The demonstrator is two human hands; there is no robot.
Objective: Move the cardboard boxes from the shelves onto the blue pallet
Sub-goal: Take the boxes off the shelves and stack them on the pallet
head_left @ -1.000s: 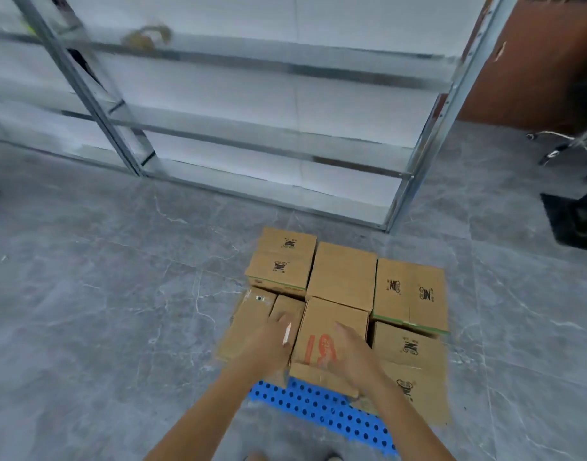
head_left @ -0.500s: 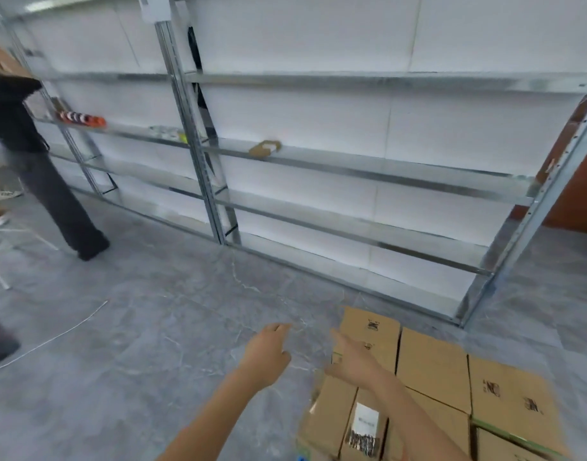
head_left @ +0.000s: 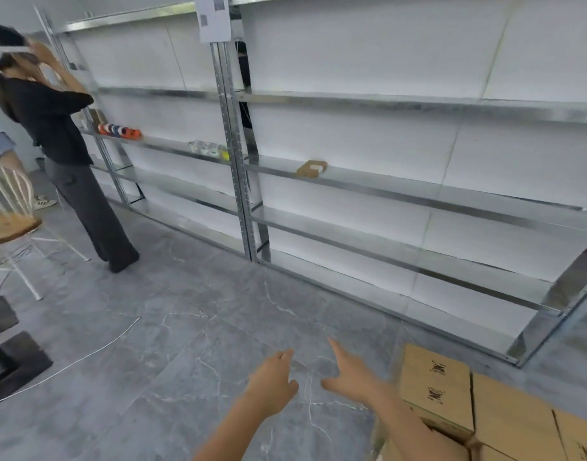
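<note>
Your left hand [head_left: 272, 384] and right hand [head_left: 348, 374] are empty, fingers apart. Rush the 1 box [head_left: 312, 168] on the shelf [head_left: 401, 194] (near its edge) and you may knock it off.

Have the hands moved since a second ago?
Yes. The left hand and right hand have come off the stacked boxes and now hover open over the grey floor beside them.

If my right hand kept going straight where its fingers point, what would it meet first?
Only bare floor lies just ahead of the right hand. Its line runs toward the foot of the shelf upright, probably the first thing met, though depth is unclear.
</note>
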